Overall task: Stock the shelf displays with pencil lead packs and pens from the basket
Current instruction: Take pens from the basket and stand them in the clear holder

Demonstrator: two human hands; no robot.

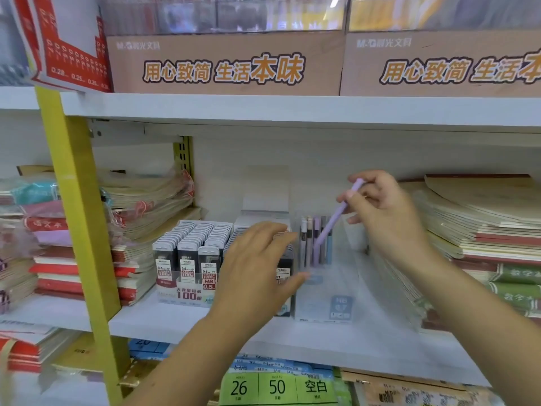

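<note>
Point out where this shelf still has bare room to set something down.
The front strip of the white shelf before the lead pack display and the clear pen holder is bare. The holder's front half looks free too. Notebook stacks crowd both sides; the lead display is packed.

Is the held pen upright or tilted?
Tilted: the pen leans, top pinched by the right hand, tip in the clear box among upright pens.

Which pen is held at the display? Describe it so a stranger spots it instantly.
Start at the white middle shelf, between the notebook stacks. Right of the black pencil lead packs stands a clear pen holder. The lilac pen is the one slanting into it, pinched near its top by the right hand; its neighbours stand upright, untouched.
</note>
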